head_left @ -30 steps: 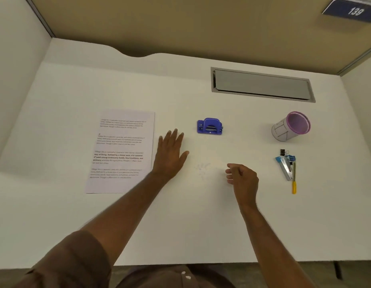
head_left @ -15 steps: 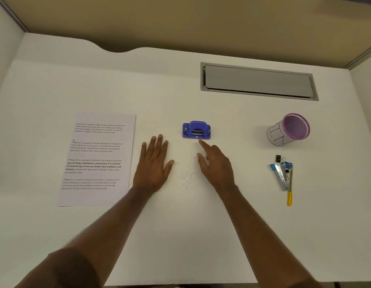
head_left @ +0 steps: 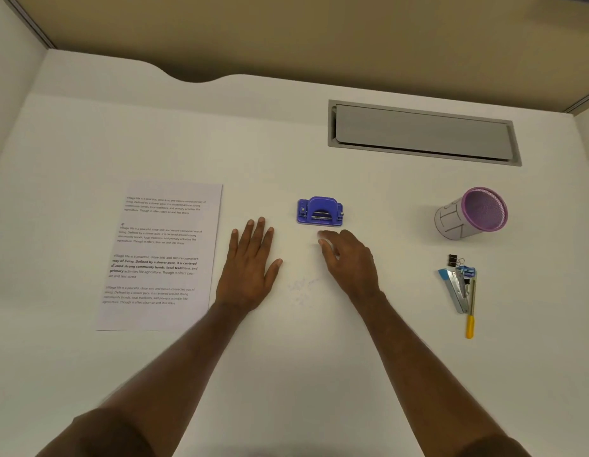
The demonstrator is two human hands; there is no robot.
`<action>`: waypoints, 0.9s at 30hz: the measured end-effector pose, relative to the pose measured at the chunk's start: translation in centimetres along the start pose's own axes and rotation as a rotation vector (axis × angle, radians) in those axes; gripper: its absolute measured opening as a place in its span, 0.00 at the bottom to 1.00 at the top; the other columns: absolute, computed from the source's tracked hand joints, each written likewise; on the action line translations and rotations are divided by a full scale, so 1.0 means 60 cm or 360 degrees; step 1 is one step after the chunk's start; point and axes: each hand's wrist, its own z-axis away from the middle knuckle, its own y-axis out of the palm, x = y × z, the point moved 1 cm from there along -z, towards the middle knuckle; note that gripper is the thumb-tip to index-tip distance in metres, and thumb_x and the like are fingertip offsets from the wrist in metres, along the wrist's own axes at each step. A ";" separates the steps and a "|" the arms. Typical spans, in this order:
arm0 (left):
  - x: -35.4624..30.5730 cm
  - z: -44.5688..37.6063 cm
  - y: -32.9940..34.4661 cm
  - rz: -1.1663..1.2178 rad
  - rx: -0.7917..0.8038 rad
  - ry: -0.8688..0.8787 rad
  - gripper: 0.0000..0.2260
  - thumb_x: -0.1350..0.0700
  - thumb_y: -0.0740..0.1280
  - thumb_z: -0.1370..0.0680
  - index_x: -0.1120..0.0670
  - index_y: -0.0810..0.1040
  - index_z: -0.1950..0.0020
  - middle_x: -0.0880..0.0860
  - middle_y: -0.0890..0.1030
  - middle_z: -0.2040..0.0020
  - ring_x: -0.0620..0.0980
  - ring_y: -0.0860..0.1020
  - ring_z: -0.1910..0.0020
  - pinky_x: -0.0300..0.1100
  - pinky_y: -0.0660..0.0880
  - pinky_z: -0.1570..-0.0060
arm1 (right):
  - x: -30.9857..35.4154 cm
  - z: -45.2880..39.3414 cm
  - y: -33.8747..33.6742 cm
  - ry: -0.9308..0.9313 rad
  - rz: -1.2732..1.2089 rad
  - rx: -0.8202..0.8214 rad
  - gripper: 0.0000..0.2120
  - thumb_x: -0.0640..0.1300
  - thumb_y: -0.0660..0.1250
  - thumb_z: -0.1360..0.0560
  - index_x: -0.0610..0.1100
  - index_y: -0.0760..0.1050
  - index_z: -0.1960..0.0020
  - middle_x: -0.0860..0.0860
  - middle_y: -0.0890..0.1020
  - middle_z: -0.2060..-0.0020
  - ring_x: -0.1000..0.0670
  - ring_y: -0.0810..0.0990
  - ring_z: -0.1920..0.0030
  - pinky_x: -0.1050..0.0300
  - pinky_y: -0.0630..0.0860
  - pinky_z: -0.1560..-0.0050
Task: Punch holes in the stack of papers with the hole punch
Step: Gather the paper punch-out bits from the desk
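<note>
Head view: no punching looks done yet. The hole punch [head_left: 320,211] sits untouched on the table [head_left: 286,374]; the stack of papers [head_left: 161,255] lies well to its left, not yet in it. The left hand [head_left: 250,268] rests flat, fingers spread, between the 2. The right hand [head_left: 350,262], fingers loosely open and gripping nothing, hovers just below the punch. Far right of the punch stand a cup [head_left: 471,212], a stapler [head_left: 459,288] and a pen [head_left: 471,311], well clear. Nothing blocks the reach.

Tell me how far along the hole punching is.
Nothing punched yet. The stack of papers lies flat, apart from the blue hole punch. In hand: right hand reaches just short of the punch; left hand rests flat on the desk. Left: grasping, aligning, punching.
</note>
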 end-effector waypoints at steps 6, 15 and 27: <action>-0.001 0.001 -0.003 0.0011 -0.0002 0.0001 0.29 0.42 0.49 0.16 0.55 0.53 0.18 0.55 0.50 0.17 0.55 0.47 0.17 0.58 0.49 0.20 | 0.002 -0.001 0.000 -0.0055 0.0000 -0.0020 0.17 0.48 0.64 0.20 0.51 0.76 0.32 0.48 0.79 0.58 0.49 0.79 0.62 0.52 0.78 0.58; -0.003 0.001 -0.006 0.0028 0.0026 -0.0007 0.29 0.42 0.47 0.16 0.55 0.52 0.18 0.55 0.49 0.17 0.55 0.46 0.17 0.59 0.50 0.20 | 0.002 -0.003 -0.001 -0.0079 0.0111 0.0065 0.17 0.50 0.61 0.18 0.52 0.75 0.31 0.46 0.78 0.56 0.45 0.80 0.60 0.49 0.78 0.57; -0.004 0.003 -0.007 0.0055 -0.0020 0.0018 0.29 0.43 0.50 0.16 0.56 0.55 0.18 0.56 0.52 0.17 0.56 0.49 0.18 0.60 0.51 0.20 | -0.010 0.092 -0.009 -0.0176 -0.0324 0.0160 0.06 0.43 0.69 0.23 0.49 0.83 0.49 0.54 0.80 0.58 0.55 0.79 0.59 0.54 0.79 0.57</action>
